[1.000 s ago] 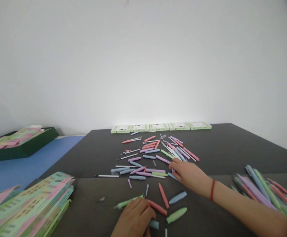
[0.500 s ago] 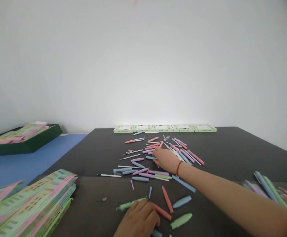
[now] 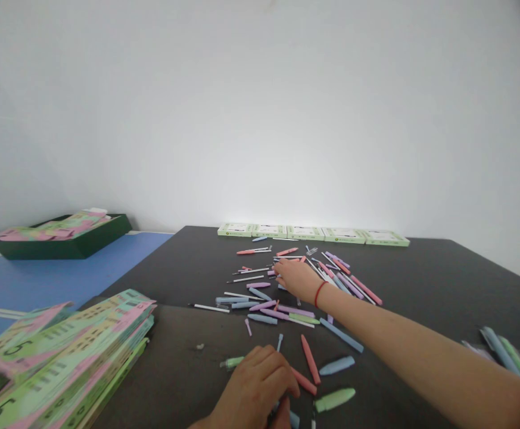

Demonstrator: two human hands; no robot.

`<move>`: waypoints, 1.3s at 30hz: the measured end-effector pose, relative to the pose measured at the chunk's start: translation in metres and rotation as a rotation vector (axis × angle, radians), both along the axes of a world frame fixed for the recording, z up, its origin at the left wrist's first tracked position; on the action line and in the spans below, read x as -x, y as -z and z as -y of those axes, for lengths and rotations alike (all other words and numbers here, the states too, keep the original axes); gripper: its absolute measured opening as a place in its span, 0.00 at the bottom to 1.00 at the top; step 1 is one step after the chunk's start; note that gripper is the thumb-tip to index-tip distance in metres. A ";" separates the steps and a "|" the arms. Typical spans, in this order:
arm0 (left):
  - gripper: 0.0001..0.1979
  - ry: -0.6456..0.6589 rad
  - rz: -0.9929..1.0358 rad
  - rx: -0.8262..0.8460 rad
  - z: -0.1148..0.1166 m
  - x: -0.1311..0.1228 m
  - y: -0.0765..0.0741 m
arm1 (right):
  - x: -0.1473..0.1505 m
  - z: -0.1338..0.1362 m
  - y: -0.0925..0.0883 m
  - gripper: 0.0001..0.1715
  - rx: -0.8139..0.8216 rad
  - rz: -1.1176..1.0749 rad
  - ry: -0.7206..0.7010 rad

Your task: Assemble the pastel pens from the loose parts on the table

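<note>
My left hand is low in the middle of the view, its fingers curled inward with the thumb below; what they grip is hidden. Next to its thumb shows the end of a blue pen piece. A red pen barrel lies by its fingertips, and a green pen piece pokes out behind the knuckles. My right hand, a red band on its wrist, reaches into the scattered pen parts. Its fingers bend down over purple and red pieces, covering whatever is between them. White refills lie to its left.
Pale green boxes line the far edge of the black table. Printed cards are stacked at the near left. A dark green tray of cards rests on a blue surface. More pens lie at the right.
The view has turned a little to the left, so things appear farther right. My right hand has moved slightly left and away among the pen parts. My left hand stays near the blue piece.
</note>
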State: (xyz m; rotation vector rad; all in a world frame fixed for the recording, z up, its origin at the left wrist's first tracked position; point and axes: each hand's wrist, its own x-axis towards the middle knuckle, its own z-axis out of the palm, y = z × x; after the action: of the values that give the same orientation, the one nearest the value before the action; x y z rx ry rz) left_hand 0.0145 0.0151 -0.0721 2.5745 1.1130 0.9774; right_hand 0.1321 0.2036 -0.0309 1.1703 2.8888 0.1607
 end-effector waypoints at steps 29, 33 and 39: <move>0.08 -0.667 -0.163 0.316 -0.098 0.072 -0.037 | -0.103 0.167 0.020 0.23 1.282 -1.114 0.141; 0.14 -0.767 -0.359 0.355 -0.134 0.093 -0.031 | -0.103 0.177 0.022 0.27 1.199 -1.098 0.133; 0.14 -0.770 -0.560 0.353 -0.154 0.099 -0.023 | -0.106 0.175 0.027 0.21 0.613 -0.669 0.193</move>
State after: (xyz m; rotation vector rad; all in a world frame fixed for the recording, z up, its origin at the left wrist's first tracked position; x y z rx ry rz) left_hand -0.0843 0.1686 -0.0491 2.1695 2.2720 0.0744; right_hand 0.2384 0.0289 -0.0574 1.5419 2.8761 -1.2391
